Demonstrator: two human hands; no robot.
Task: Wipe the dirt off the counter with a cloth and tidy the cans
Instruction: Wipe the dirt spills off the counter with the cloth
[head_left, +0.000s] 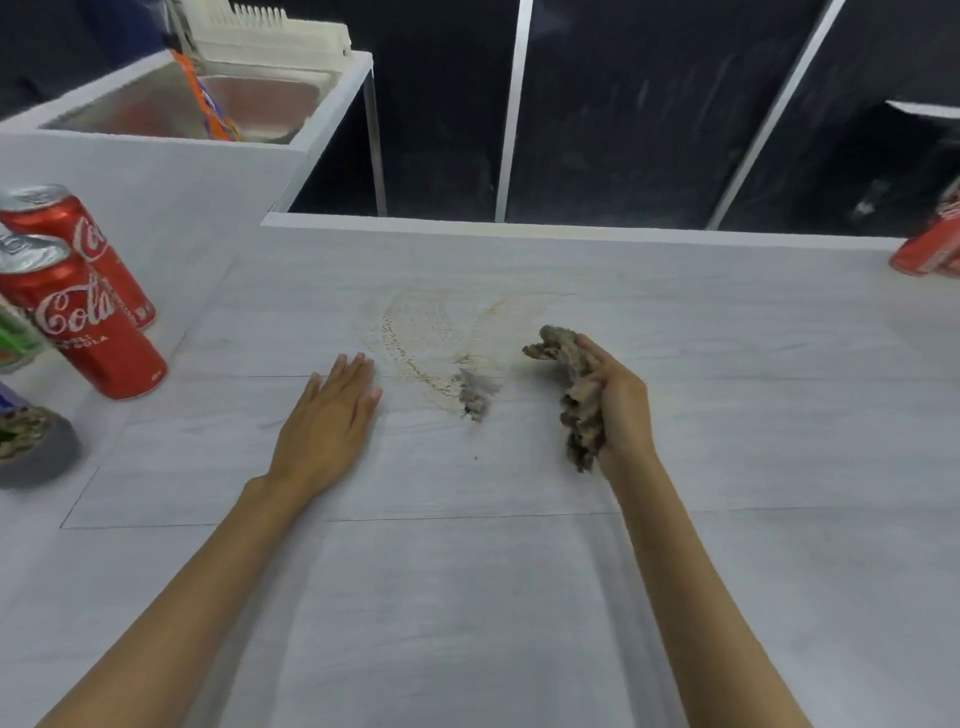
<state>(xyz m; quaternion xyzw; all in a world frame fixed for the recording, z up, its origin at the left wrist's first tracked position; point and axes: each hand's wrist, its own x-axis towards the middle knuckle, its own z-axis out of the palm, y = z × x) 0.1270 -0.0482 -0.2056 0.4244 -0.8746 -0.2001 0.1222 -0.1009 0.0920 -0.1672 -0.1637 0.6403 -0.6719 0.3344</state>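
Squarely at mid-desk, my right grip (621, 410) clutches the cloth (574, 400), a crumpled wad mottled brown and grey, fingers curled tight round its near half. Whether the wad touches the pale grey desk (467, 597) I cannot tell. Its long axis runs near to far, the free far end tipped leftward toward the dirt (431, 338): a tan, gritty, arc-shaped smear with a dark grey clump (475, 397) at its near end, just left of the cloth. My right palm faces left and the forearm reaches in from the lower right. My left grip (327, 431) lies flat on the desk, palm down, fingers straight and together, fingertips just beside the smear's left edge. Two red cola cans (83, 317) stand upright at far left, one in front of the other; another red can (930, 249) shows at the right edge, well apart.
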